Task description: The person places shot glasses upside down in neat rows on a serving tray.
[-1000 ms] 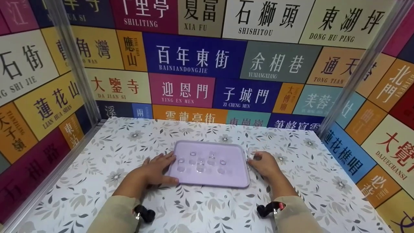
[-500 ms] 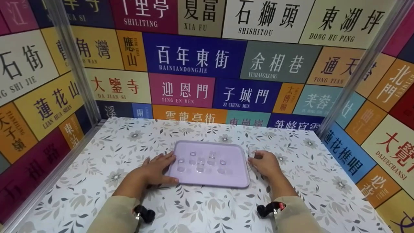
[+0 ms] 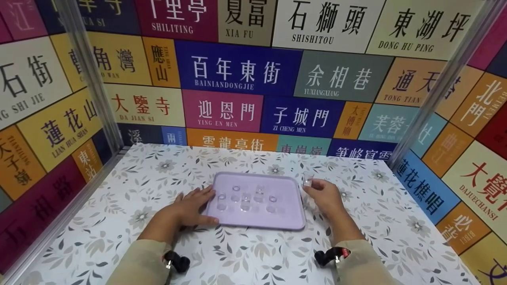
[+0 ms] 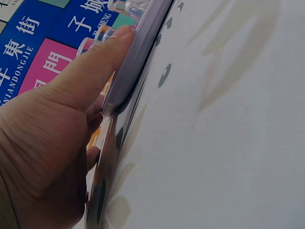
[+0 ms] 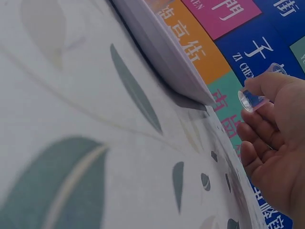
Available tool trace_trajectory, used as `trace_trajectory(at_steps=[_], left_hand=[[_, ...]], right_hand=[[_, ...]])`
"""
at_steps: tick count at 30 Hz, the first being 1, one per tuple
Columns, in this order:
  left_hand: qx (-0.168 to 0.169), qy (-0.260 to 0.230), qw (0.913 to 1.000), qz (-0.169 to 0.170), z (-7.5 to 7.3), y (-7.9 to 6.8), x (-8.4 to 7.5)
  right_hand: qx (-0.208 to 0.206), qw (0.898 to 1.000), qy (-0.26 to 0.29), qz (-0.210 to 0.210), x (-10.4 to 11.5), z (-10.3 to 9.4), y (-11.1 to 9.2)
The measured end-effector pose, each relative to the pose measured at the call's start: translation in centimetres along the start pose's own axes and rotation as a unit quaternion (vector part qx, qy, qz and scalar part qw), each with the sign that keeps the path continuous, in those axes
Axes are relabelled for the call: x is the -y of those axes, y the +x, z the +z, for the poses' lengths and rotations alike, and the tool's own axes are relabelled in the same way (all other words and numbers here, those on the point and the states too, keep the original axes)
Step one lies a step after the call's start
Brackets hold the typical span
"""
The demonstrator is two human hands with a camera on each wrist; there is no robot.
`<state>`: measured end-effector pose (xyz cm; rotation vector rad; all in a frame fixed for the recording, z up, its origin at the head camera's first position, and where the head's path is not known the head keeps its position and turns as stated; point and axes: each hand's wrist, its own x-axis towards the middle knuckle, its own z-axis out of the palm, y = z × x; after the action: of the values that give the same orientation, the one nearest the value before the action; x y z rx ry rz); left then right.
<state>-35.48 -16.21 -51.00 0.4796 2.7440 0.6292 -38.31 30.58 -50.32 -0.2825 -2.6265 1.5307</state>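
Note:
In the head view, a lilac tray (image 3: 231,219) lies on the table with several small clear cups (image 3: 245,202) standing spread over it. My left hand (image 3: 194,208) rests at its left end, fingers spread along the side and the thumb at the front corner. The left wrist view has that straight thumb lying over the tray's rim (image 4: 138,50). Just beyond the right end, my right hand (image 3: 325,196) pinches another small clear cup (image 3: 307,181) between thumb and fingers. The right wrist view shows this cup (image 5: 252,101) clear of the table, with its flared rim visible.
A white cloth with grey leaves and flowers covers the table (image 3: 261,257). Panels of coloured place-name signs (image 3: 237,67) stand behind and at both sides. Metal corner posts (image 3: 93,79) rise at the back left and back right.
My right hand has lifted the cup and moved slightly away from me, beside the tray's right end. The left hand, the tray and the cups on it have not moved.

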Motion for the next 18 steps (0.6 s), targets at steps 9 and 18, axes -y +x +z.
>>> trace_trajectory(at_steps=[9, 18], left_hand=[[-0.004, -0.004, 1.0, 0.006, 0.0, -0.1, -0.1], [-0.002, -0.006, 1.0, 0.004, 0.0, -0.1, -0.1]], right_hand=[[-0.011, 0.999, 0.038, -0.027, 1.3, 0.4, -0.8], [0.004, 0.999, 0.05, -0.017, 2.9, 0.9, -1.3]])
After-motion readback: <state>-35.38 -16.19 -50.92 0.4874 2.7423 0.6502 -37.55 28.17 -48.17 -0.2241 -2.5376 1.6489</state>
